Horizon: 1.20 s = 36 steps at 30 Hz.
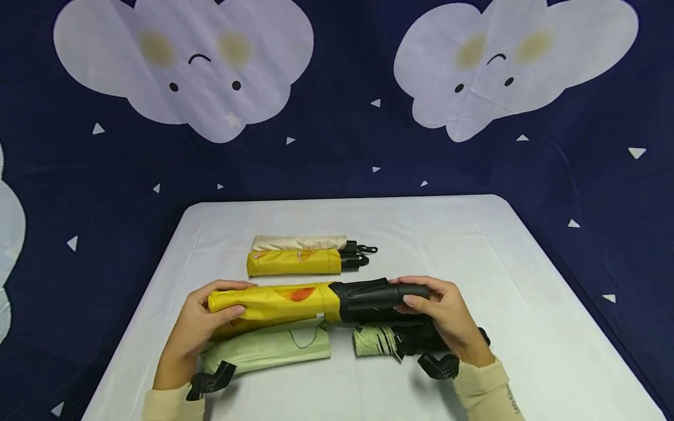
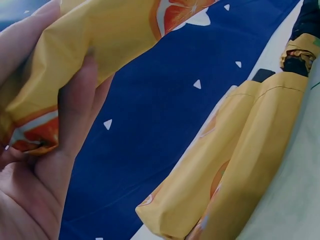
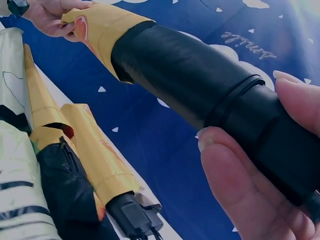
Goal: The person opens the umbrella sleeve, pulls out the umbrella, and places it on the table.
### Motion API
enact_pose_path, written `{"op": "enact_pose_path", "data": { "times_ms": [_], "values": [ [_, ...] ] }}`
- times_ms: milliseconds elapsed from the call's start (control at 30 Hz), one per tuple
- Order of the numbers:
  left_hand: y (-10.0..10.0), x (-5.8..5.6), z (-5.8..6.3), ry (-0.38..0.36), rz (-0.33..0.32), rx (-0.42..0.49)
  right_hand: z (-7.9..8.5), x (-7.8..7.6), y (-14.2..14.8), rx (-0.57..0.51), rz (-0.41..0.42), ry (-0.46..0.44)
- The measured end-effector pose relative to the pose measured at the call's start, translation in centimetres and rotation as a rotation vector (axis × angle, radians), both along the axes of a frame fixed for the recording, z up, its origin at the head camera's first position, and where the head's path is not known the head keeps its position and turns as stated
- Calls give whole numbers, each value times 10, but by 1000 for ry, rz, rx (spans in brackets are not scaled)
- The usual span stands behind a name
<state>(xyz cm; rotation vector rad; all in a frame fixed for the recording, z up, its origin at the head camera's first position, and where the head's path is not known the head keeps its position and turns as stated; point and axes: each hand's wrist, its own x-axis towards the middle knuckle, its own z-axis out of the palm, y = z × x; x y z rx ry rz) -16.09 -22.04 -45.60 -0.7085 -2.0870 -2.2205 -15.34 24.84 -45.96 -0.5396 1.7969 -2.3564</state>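
Both hands hold a folded umbrella level above the table. Its black body and handle (image 1: 368,299) stick out of a yellow sleeve (image 1: 274,299) printed with orange slices. My left hand (image 1: 196,324) grips the sleeve's closed end. On the other end, my right hand (image 1: 450,313) pinches the black handle (image 3: 280,145) between thumb and fingers. Below lies another yellow sleeve (image 2: 260,165), mostly hidden in the head view. Beside it is a black umbrella with yellow edges (image 3: 60,170). Nearer the body are a pale green sleeve (image 1: 274,351) and a green-and-black folded umbrella (image 1: 375,341).
Farther back on the white table (image 1: 526,280), a cream sleeved umbrella (image 1: 300,242) and a yellow sleeved umbrella (image 1: 295,263) lie side by side, black handles to the right. A dark blue cloth with clouds (image 1: 342,158) hangs behind.
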Motion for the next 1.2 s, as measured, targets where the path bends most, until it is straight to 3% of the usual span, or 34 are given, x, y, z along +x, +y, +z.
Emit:
{"op": "enact_pose_path", "data": {
  "times_ms": [167, 467, 900, 1033, 1200],
  "values": [
    [-9, -2, 2, -15, 11, 39, 0, -4, 7, -14, 8, 44],
    [-30, -13, 1, 39, -28, 94, 2, -15, 24, 4, -5, 11],
    [-39, -20, -5, 51, 3, 164, -3, -25, 37, 21, -18, 17],
    [-47, -23, -6, 26, 60, 216, -5, -29, 48, 37, -55, 14],
    [-52, -21, -10, -49, 180, 252, -13, -35, 64, 17, -76, -4]
  ]
}}
